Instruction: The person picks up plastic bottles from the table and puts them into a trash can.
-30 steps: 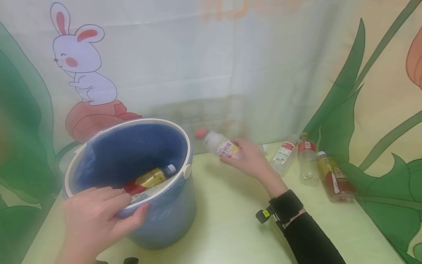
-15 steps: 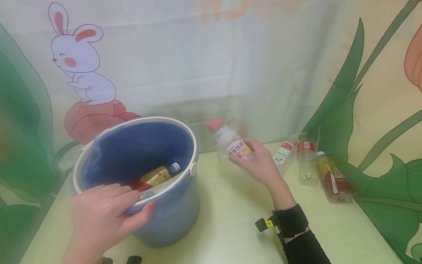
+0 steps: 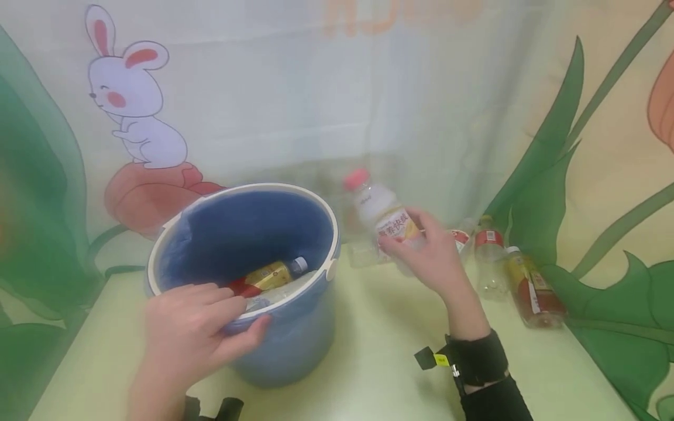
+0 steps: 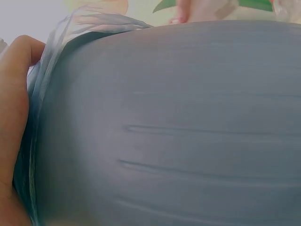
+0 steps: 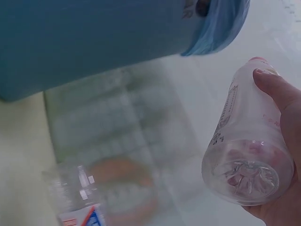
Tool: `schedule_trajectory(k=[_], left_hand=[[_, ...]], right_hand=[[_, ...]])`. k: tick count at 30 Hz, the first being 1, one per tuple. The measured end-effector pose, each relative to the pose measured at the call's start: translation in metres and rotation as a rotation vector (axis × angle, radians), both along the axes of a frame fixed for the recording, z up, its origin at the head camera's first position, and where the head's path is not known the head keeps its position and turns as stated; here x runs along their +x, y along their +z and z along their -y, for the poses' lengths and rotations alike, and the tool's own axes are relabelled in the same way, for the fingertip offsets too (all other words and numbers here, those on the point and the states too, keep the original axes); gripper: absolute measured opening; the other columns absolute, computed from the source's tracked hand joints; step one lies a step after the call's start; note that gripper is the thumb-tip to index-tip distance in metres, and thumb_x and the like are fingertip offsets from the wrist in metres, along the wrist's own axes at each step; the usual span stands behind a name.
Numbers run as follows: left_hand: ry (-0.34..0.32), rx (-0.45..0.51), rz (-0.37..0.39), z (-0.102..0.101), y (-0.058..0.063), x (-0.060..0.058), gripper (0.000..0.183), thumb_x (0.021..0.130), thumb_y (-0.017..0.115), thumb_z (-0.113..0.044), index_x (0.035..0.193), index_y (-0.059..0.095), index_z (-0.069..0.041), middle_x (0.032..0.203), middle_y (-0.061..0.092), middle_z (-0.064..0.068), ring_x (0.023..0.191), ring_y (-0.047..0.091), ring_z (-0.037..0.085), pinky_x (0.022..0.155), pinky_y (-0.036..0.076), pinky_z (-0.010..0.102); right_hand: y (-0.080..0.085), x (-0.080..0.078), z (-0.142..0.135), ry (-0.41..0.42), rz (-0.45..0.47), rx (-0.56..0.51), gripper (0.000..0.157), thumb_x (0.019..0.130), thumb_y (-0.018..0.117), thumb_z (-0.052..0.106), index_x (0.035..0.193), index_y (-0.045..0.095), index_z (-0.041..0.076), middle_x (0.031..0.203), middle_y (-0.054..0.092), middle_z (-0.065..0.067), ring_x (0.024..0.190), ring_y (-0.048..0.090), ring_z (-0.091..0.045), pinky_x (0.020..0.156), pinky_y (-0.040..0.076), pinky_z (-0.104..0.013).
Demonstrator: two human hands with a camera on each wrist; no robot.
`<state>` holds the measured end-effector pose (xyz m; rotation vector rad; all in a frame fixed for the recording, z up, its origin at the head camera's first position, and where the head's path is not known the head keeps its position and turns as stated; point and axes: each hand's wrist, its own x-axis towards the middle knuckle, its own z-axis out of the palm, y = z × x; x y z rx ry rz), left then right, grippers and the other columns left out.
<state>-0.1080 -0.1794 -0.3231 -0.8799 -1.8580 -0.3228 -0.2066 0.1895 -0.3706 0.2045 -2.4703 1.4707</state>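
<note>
My left hand (image 3: 197,330) grips the near rim of a blue bucket (image 3: 295,354) lined with a plastic bag, thumb outside and fingers over the edge. Inside the bucket lies a bottle with a yellow and red label (image 3: 268,278). To the right of the bucket, my right hand (image 3: 437,257) holds a whitish plastic drink bottle (image 3: 374,202) with a pink cap, raised above the table and tilted with its cap up and to the left. The right wrist view shows the bottle's clear base (image 5: 249,176) and the thumb (image 5: 275,87) along its side.
At the right of the table (image 3: 379,362) are a red-labelled clear bottle (image 3: 489,240) and a bottle with a yellow label and reddish lower part (image 3: 534,292). Another bottle (image 3: 462,238) is partly behind my right hand. A clear bottle (image 3: 362,255) lies near the back curtain.
The bucket has shifted to the right along with my left hand. My right hand has lifted the pink-capped bottle up and to the right, still holding it.
</note>
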Motion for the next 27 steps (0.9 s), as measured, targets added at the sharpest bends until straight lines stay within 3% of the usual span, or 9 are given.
schedule_trajectory(k=[8,16,20,27], left_hand=[[-0.064,0.016,-0.025,-0.019,0.000,-0.007,0.058,0.104,0.058,-0.056,0.060,0.039,-0.023,0.057,0.036,-0.011,0.048,0.028,0.010,0.047,0.017,0.024],[-0.079,0.025,-0.033,-0.023,0.004,-0.006,0.062,0.106,0.055,-0.058,0.058,0.038,-0.022,0.054,0.035,-0.009,0.046,0.029,0.013,0.047,0.020,0.026],[-0.085,0.025,-0.051,-0.024,0.006,-0.008,0.063,0.106,0.055,-0.057,0.058,0.039,-0.021,0.054,0.037,-0.008,0.045,0.031,0.014,0.046,0.022,0.028],[-0.056,0.017,-0.037,-0.022,-0.001,-0.010,0.063,0.106,0.054,-0.060,0.058,0.042,-0.020,0.054,0.040,-0.007,0.046,0.037,0.016,0.046,0.027,0.030]], right_hand=[[0.068,0.004,0.013,0.093,-0.147,0.064,0.072,0.088,0.091,0.046,0.148,0.060,0.021,0.128,0.067,0.000,0.106,0.064,-0.023,0.084,0.055,-0.047],[0.135,-0.006,0.058,0.292,-0.330,0.404,0.079,0.088,0.088,0.054,0.150,0.060,0.014,0.119,0.066,0.003,0.100,0.060,-0.014,0.078,0.055,-0.035],[0.151,-0.015,0.089,0.388,-0.354,0.599,0.076,0.089,0.085,0.060,0.146,0.064,0.015,0.117,0.066,0.003,0.099,0.059,-0.013,0.077,0.053,-0.030],[0.153,-0.029,0.130,0.470,-0.238,0.930,0.062,0.085,0.089,0.055,0.130,0.072,0.015,0.106,0.068,0.003,0.095,0.061,-0.017,0.079,0.051,-0.032]])
